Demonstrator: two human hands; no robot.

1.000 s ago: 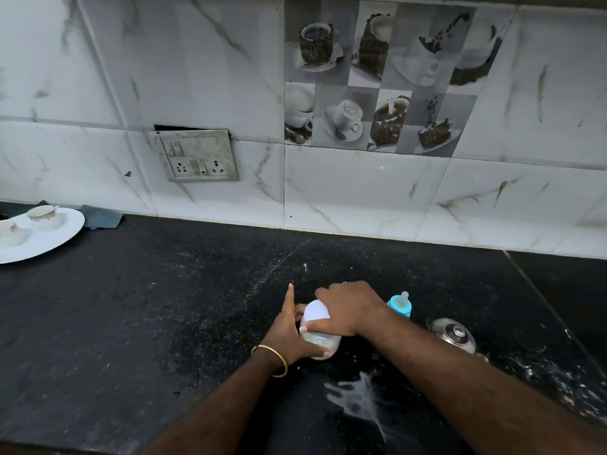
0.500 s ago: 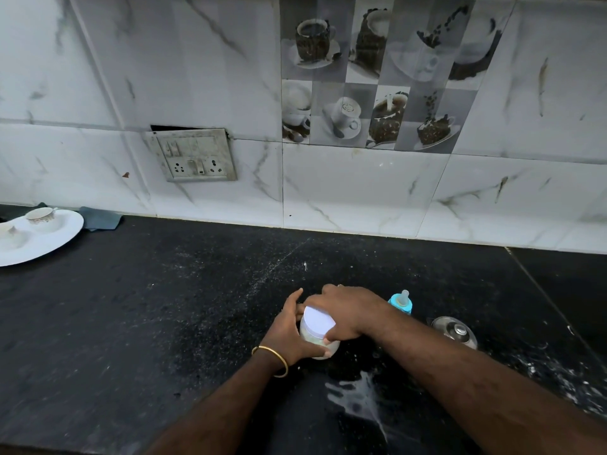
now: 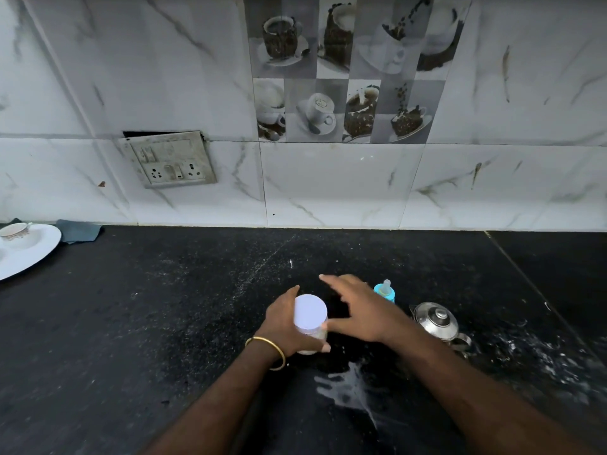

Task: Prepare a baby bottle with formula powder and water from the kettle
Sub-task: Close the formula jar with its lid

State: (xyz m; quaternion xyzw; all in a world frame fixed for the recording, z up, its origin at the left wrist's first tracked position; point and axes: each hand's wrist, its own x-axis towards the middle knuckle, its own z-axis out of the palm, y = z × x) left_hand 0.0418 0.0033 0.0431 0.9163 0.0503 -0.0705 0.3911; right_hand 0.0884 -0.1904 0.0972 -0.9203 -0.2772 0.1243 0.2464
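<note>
A small clear jar (image 3: 310, 320) with a white lid and pale powder inside stands on the black counter (image 3: 164, 323). My left hand (image 3: 282, 326), with a gold bangle at the wrist, is wrapped around the jar's side. My right hand (image 3: 358, 310) hovers just right of the jar with its fingers spread, holding nothing. Behind that hand stands the baby bottle (image 3: 385, 290), of which only the blue collar and clear teat show. A steel kettle (image 3: 435, 320) with a knobbed lid sits to the right of my right forearm.
A white spill (image 3: 345, 389) lies on the counter in front of the jar, and white specks are scattered to the right. A white plate (image 3: 33, 257) with a cup (image 3: 13, 231) sits at the far left by a grey cloth (image 3: 78, 230). A tiled wall with a socket plate (image 3: 170, 162) closes the back.
My right hand has come off the jar's lid and opened, moving a little right. My left hand has kept its hold on the jar.
</note>
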